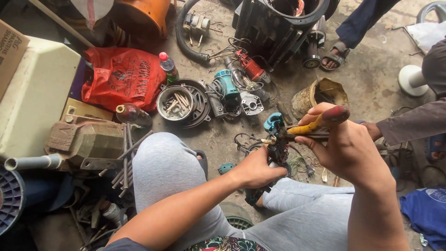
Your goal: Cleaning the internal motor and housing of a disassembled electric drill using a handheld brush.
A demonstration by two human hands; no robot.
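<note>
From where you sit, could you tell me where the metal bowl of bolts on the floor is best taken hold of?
Grip the metal bowl by its rim on the near side, coming from above. Its mouth faces up and is filled with loose bolts, so a level lift keeps them in. A dark round cover hugs its right and far sides, and a red plastic bag crowds its left.

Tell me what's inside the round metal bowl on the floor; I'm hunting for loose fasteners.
The round metal bowl holds a loose heap of bolts and screws, pale and rusty, lying crosswise. Whatever sits beneath that heap, and the bowl's bottom, is covered and cannot be seen.
</note>
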